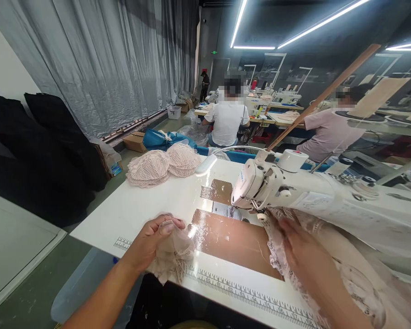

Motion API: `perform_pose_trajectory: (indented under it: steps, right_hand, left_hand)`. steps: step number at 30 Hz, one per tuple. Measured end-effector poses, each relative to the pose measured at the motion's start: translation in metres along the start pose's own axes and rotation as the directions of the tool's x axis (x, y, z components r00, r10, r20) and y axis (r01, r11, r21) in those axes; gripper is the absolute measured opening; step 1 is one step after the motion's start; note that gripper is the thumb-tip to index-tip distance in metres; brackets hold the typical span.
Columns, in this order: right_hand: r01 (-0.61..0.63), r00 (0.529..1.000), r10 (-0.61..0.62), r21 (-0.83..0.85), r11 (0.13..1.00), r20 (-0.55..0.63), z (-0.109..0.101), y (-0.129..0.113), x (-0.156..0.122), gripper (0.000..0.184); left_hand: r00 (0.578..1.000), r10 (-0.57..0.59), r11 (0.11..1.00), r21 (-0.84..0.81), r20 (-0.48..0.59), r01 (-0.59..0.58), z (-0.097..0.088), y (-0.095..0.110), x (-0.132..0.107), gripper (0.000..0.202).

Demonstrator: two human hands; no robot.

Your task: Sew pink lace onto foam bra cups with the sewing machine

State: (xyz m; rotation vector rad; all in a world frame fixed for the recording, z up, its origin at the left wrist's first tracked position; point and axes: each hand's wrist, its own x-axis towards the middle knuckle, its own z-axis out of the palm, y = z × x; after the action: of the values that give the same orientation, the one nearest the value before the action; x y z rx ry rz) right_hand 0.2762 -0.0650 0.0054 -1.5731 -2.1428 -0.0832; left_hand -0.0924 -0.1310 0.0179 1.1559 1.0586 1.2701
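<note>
left hand [154,237]: fingers clamped on lace piece [171,258]. right hand [299,240]: on pale fabric [354,256] by sewing machine [304,194]; grip: cannot tell.

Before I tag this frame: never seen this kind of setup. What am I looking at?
One picture, taken by a camera worn on a person's head, looking forward and down. There's no robot, just two bare hands. The left hand pinches a sheer lace piece at the table's near edge. The right hand lies on lace-edged fabric; its fingertips are hard to make out. The big white machine is a sewing machine. On the white table are a printed ruler and stacked lace cups.
</note>
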Motion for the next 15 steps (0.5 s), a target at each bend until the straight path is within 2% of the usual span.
perform_pose_trajectory:
  steps: [2, 4, 5, 7, 8, 10, 12, 15]
  right_hand:
    - [0.06, 0.991, -0.056, -0.03, 0.998, 0.124, 0.015, -0.014, -0.02, 0.047]
    - [0.107, 0.956, -0.099, -0.011, 0.994, 0.278, 0.028, -0.032, -0.043, 0.047]
    - [0.077, 0.961, -0.079, 0.018, 0.997, 0.266, 0.032, -0.042, -0.053, 0.047]
    - [0.086, 0.944, -0.156, 0.24, 0.967, 0.289, 0.032, -0.063, -0.072, 0.046]
    - [0.079, 0.933, -0.206, 0.391, 0.917, 0.295, 0.028, -0.072, -0.078, 0.044]
    - [-0.059, 0.91, -0.211, 0.613, 0.788, 0.358, 0.016, -0.086, -0.081, 0.04]
    - [-0.201, 0.881, -0.184, 0.696, 0.689, 0.437, 0.003, -0.094, -0.072, 0.042]
    - [-0.247, 0.91, -0.084, 0.696, 0.674, 0.405, -0.008, -0.104, -0.048, 0.046]
  left_hand:
    - [1.0, -0.002, 1.0, 0.03, 0.002, 0.002, 0.002, 0.002, 0.001, 0.024]
    - [1.0, -0.007, 0.999, 0.054, 0.013, 0.007, 0.005, 0.003, 0.002, 0.024]
    - [1.0, -0.004, 0.998, 0.061, 0.022, 0.003, 0.007, 0.004, 0.003, 0.024]
    - [0.998, 0.016, 0.998, 0.063, 0.054, -0.02, 0.012, 0.007, 0.005, 0.024]
    - [0.996, 0.029, 0.998, 0.06, 0.08, -0.034, 0.015, 0.008, 0.006, 0.024]
    - [0.988, 0.05, 0.995, 0.075, 0.144, -0.061, 0.023, 0.011, 0.008, 0.025]
    - [0.974, 0.048, 0.986, 0.143, 0.221, -0.081, 0.029, 0.012, 0.01, 0.028]
    - [0.946, 0.012, 0.964, 0.248, 0.324, -0.097, 0.036, 0.01, 0.013, 0.04]
